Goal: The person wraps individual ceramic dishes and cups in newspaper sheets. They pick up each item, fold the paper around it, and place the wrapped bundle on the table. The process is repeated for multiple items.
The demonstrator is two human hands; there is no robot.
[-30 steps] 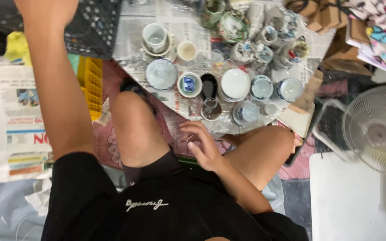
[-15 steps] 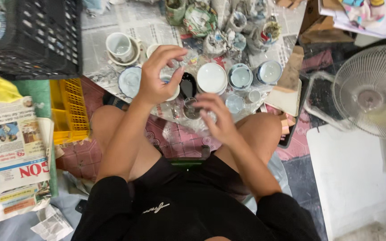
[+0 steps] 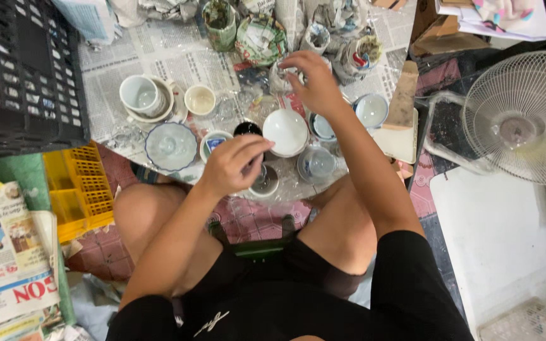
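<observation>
I sit over a newspaper-covered surface (image 3: pixel 178 60) crowded with ceramic cups and bowls. My left hand (image 3: pixel 238 163) is curled over a small cup (image 3: pixel 266 184) near my knees, its fingers closed on the rim. Beside it stand a dark little cup (image 3: pixel 246 129) and a white bowl (image 3: pixel 285 131). My right hand (image 3: pixel 314 82) reaches farther out, its fingertips pinched on a small wrapped piece (image 3: pixel 280 71) among several paper-wrapped items (image 3: pixel 260 39). A blue-and-white bowl (image 3: pixel 372 109) sits just right of that wrist.
A blue saucer (image 3: pixel 170 146), a white mug (image 3: pixel 139 95) and a cream cup (image 3: pixel 200 100) stand at the left. A black crate (image 3: pixel 20 76) and a yellow crate (image 3: pixel 77 189) lie left; a floor fan (image 3: pixel 526 113) and cardboard box (image 3: pixel 424 28) are right. Newspapers (image 3: pixel 7 265) lie lower left.
My left hand has come down from the far cups onto the small cup near my knees. My right hand has left that cup and reached out to the wrapped items.
</observation>
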